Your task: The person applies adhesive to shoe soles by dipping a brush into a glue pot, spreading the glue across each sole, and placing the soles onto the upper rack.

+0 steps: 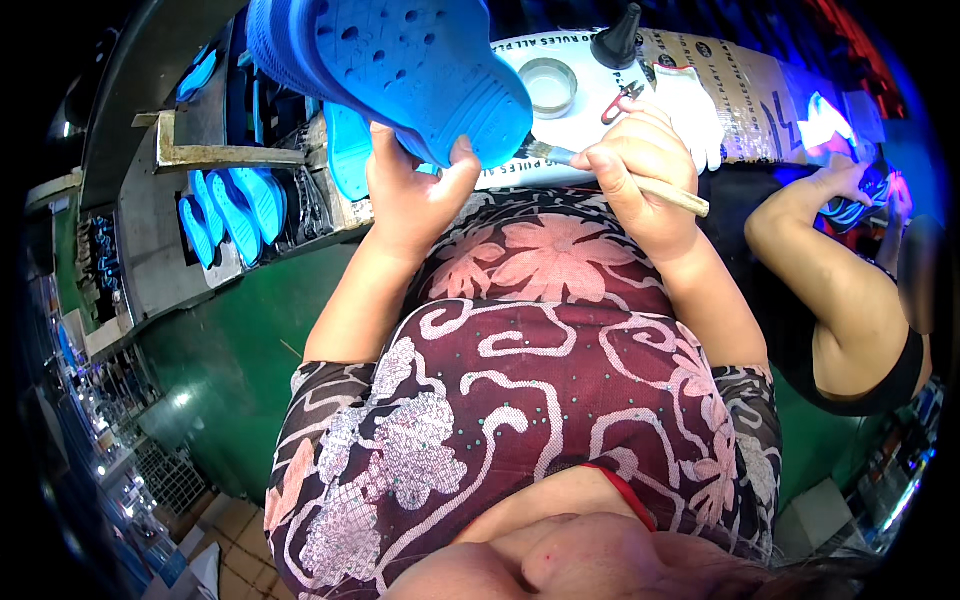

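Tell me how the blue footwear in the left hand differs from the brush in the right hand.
Shape: the blue footwear is broad and pierced with holes; the brush is slim and stick-like.
Colour: the footwear is bright blue, while the brush has a pale handle.
Size: the footwear looks much larger than the brush.
Shared: both are held, one in the left hand, the other in the right hand.

Left forearm [350, 305]: angling up and inward now!
Left hand [420, 205]: raised, gripping, apart from the right.
Left thumb [462, 160]: standing up, pressed to the near side.
Left fingers [384, 143]: tucked behind, mostly out of sight.
Right forearm [718, 305]: slanting up and inward too.
Right hand [650, 165]: closed in a pinch!
Right thumb [608, 168]: stretched leftward.
Right fingers [640, 125]: curled over.
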